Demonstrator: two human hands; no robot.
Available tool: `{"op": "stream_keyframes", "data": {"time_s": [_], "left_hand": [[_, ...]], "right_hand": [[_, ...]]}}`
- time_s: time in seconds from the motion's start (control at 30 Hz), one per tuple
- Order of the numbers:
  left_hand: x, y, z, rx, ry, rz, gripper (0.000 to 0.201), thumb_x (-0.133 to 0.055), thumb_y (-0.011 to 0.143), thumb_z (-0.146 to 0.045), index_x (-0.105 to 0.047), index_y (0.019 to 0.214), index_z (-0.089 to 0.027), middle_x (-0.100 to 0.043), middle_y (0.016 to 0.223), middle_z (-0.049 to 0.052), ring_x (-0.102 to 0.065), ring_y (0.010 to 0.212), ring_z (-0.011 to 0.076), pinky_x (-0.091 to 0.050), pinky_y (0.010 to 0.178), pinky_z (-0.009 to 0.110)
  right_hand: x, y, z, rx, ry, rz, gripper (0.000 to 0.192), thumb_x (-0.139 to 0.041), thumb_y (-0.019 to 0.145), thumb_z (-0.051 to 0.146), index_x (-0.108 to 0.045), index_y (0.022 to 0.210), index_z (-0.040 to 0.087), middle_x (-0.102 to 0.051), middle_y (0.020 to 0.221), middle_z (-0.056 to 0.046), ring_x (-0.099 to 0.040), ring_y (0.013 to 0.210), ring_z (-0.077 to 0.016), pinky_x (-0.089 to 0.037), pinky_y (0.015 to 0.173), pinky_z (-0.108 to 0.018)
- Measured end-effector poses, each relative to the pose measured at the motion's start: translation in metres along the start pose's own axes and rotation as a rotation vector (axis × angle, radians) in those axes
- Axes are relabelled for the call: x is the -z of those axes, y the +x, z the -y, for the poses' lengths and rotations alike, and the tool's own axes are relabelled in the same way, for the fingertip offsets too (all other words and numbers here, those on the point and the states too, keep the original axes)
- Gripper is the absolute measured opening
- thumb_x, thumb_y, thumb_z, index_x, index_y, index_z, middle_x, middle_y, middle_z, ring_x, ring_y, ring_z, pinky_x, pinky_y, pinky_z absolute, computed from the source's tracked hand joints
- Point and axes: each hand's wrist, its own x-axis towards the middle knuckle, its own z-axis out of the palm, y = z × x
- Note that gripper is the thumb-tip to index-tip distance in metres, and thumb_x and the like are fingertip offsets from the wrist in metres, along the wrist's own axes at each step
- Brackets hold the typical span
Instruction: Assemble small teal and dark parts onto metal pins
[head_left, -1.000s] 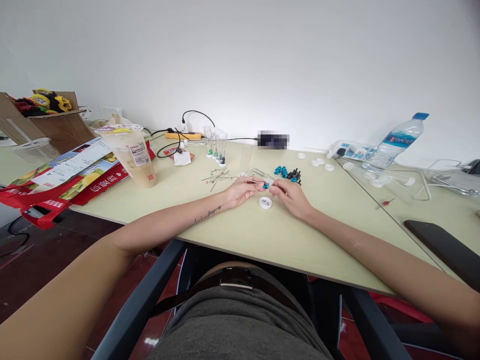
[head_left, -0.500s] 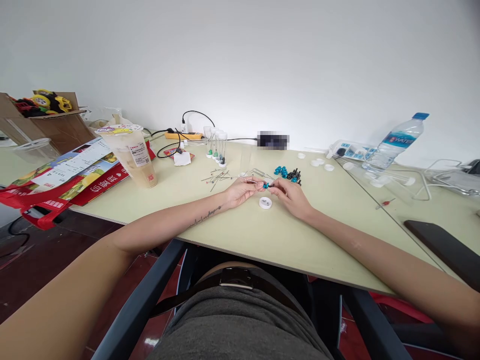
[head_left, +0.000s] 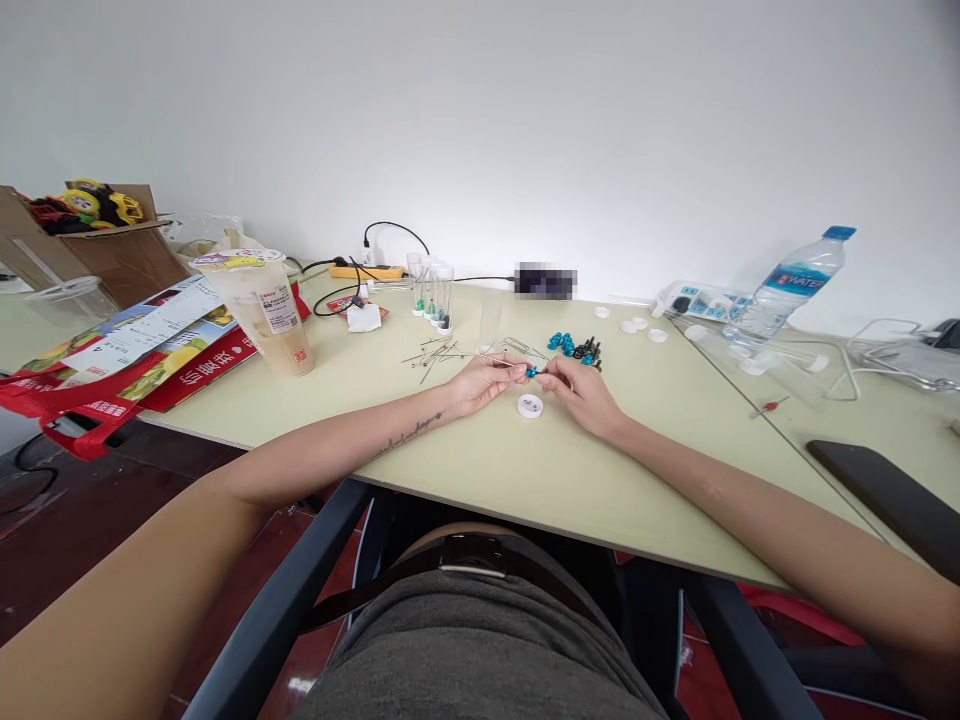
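Observation:
My left hand [head_left: 486,384] is closed in a pinch on a thin metal rod, which runs back over the fingers. At its fingertips sits a small blue and black piece [head_left: 531,372]. From the other side, my right hand [head_left: 586,396] pinches the black end of that piece; its exact shape is too small to make out. Just below, a round white cap [head_left: 530,406] lies on the table with tiny dark bits inside. Loose thin rods [head_left: 433,357] are scattered left of the hands. Behind my right hand are small blue pieces [head_left: 559,342] and black pieces [head_left: 589,350] in a pile.
Clear tubes [head_left: 445,295] stand upright at the back, with small parts inside. A drink cup [head_left: 262,315] and a red bag [head_left: 202,375] are at left. On the right are white caps [head_left: 657,336], a tilted water bottle [head_left: 787,285], a power strip [head_left: 705,300] and a dark phone [head_left: 885,500].
Almost nothing differs. Both hands keep their pinch on the small piece, with at most a slight shift of the fingers.

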Motion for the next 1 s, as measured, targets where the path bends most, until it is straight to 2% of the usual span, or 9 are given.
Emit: {"op": "stream_keyframes", "data": {"time_s": [0.07,0.23,0.4,0.57,0.73,0.93,1.0], "left_hand": [[-0.0004,-0.0005,-0.0003,-0.003,0.001,0.002,0.018,-0.073,0.06,-0.012,-0.066,0.077,-0.01,-0.065,0.074,0.002,-0.059,0.071,0.0077,-0.041,0.088,0.028],[-0.0009,-0.0008,-0.0004,0.0,0.0,-0.024,0.019,-0.074,0.06,-0.012,-0.066,0.077,-0.01,-0.065,0.074,0.002,-0.06,0.073,0.0086,-0.04,0.089,0.029],[-0.0015,-0.0007,-0.0003,-0.003,-0.005,0.0,0.019,-0.074,0.059,-0.012,-0.066,0.076,-0.01,-0.065,0.075,0.002,-0.06,0.071,0.0079,-0.041,0.089,0.029],[-0.002,-0.0008,-0.0011,-0.001,-0.007,-0.032,0.02,-0.074,0.059,-0.013,-0.066,0.076,-0.011,-0.065,0.073,0.002,-0.06,0.071,0.008,-0.041,0.088,0.028],[-0.0028,-0.0018,-0.0016,0.003,-0.011,0.004,0.017,-0.073,0.059,-0.011,-0.065,0.075,-0.01,-0.065,0.075,0.002,-0.06,0.073,0.0085,-0.041,0.09,0.029],[-0.0022,-0.0013,-0.0015,0.001,-0.006,-0.029,0.019,-0.073,0.06,-0.011,-0.064,0.076,-0.01,-0.065,0.073,0.002,-0.06,0.072,0.0084,-0.041,0.089,0.028],[-0.0022,-0.0011,-0.0015,0.004,-0.003,-0.021,0.019,-0.073,0.06,-0.011,-0.064,0.076,-0.01,-0.065,0.073,0.002,-0.06,0.072,0.0083,-0.041,0.088,0.028]], "right_hand": [[0.0,-0.0002,-0.0003,0.012,-0.003,0.02,0.035,-0.035,0.09,0.046,-0.052,0.073,0.02,-0.057,0.066,-0.001,-0.05,0.058,-0.014,-0.035,0.057,-0.027],[-0.0006,-0.0003,-0.0008,0.005,-0.002,-0.065,0.029,-0.048,0.083,0.049,-0.051,0.085,0.021,-0.058,0.07,-0.002,-0.049,0.059,-0.0149,-0.036,0.056,-0.027],[0.0006,-0.0005,0.001,0.015,0.005,0.024,0.037,-0.033,0.091,0.045,-0.052,0.072,0.02,-0.057,0.066,-0.002,-0.05,0.059,-0.0141,-0.036,0.058,-0.027],[0.0001,-0.0001,0.0018,-0.009,0.01,-0.045,0.028,-0.044,0.085,0.048,-0.051,0.086,0.02,-0.059,0.073,-0.002,-0.05,0.06,-0.015,-0.037,0.057,-0.027],[0.0011,-0.0001,0.0004,0.014,0.007,0.055,0.039,-0.03,0.092,0.043,-0.053,0.072,0.019,-0.057,0.064,-0.001,-0.052,0.06,-0.0141,-0.036,0.061,-0.027],[-0.0008,0.0002,-0.001,-0.001,-0.008,-0.042,0.026,-0.046,0.086,0.044,-0.052,0.089,0.019,-0.059,0.074,-0.002,-0.051,0.062,-0.0142,-0.036,0.057,-0.026],[-0.0012,0.0004,-0.0018,0.005,-0.006,-0.018,0.027,-0.042,0.088,0.043,-0.053,0.085,0.019,-0.059,0.071,-0.002,-0.051,0.061,-0.0141,-0.036,0.057,-0.026]]}}
